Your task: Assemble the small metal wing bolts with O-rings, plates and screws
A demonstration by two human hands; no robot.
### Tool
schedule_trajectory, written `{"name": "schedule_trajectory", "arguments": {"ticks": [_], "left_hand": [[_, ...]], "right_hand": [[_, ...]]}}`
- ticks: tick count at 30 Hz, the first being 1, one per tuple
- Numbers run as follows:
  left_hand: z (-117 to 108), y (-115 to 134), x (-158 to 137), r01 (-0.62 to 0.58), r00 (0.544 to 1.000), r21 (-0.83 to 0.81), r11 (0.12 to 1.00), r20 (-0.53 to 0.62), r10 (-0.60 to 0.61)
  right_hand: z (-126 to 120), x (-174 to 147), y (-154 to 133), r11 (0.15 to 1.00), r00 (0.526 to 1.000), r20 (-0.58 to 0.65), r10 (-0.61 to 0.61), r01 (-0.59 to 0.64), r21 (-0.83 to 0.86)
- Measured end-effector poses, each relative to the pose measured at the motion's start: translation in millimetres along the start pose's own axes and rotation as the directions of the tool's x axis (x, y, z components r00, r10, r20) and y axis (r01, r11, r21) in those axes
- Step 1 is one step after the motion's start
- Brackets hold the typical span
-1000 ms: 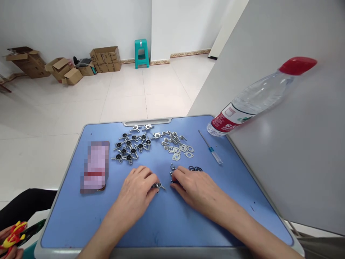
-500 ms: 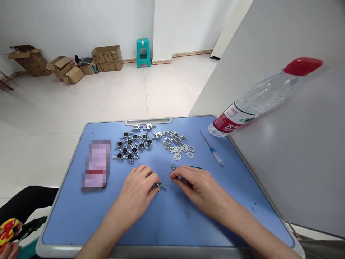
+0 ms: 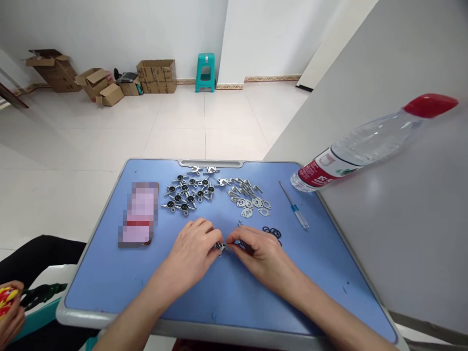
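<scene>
Head view shows hands (image 3: 193, 246) (image 3: 265, 251) at fitting (image 3: 220, 247) and Chinese-lettered bottle label (image 3: 316, 173).

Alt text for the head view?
Left hand grips a small metal part over a blue table, right hand close beside it. Beyond lie metal fittings and flat plates; black rings, a screwdriver and a bottle are rightward.

Indoors, a makeshift workshop by its look: white walls (image 3: 161, 29), pale tiled floor (image 3: 175, 117), cardboard boxes (image 3: 157, 76) (several open) at the back, plastic stool (image 3: 205, 60) nearby; blue desk (image 3: 109, 273) bearing small metal parts (image 3: 190, 199), screwdriver (image 3: 300, 218).
</scene>
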State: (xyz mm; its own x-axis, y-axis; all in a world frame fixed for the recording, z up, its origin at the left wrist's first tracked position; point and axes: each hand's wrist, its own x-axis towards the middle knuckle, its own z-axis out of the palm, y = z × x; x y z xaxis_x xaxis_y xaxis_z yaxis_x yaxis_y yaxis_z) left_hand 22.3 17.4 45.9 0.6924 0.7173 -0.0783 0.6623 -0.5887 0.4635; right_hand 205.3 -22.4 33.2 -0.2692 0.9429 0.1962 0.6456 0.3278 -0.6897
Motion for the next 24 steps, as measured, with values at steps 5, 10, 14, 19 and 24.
{"name": "schedule_trajectory", "arguments": {"ticks": [5, 10, 14, 19, 24], "left_hand": [[1, -1, 0, -0.007, 1.000, -0.027, 1.000, -0.003, 0.007], [2, -1, -1, -0.006, 1.000, -0.037, 0.999, -0.007, 0.005], [0, -1, 0, 0.004, 1.000, -0.052, 0.999, 0.001, -0.004], [0, -1, 0, -0.006, 1.000, -0.053, 0.999, 0.000, 0.006], [2, -2, 0, 0.001, 1.000, -0.059, 0.998, -0.012, -0.002]], "right_hand": [[6, 0, 3, 0.999, 0.999, 0.023, -0.027, 0.028, -0.016], [9, -2, 7, 0.996, 0.997, 0.038, -0.064, 0.067, -0.065], [12, -4, 10, 0.984, 0.992, 0.047, -0.118, 0.123, -0.127], [10, -5, 10, 0.982, 0.990, 0.062, -0.130, 0.137, -0.131], [7, -6, 8, 0.977, 0.987, 0.064, -0.148, 0.156, -0.147]]}}
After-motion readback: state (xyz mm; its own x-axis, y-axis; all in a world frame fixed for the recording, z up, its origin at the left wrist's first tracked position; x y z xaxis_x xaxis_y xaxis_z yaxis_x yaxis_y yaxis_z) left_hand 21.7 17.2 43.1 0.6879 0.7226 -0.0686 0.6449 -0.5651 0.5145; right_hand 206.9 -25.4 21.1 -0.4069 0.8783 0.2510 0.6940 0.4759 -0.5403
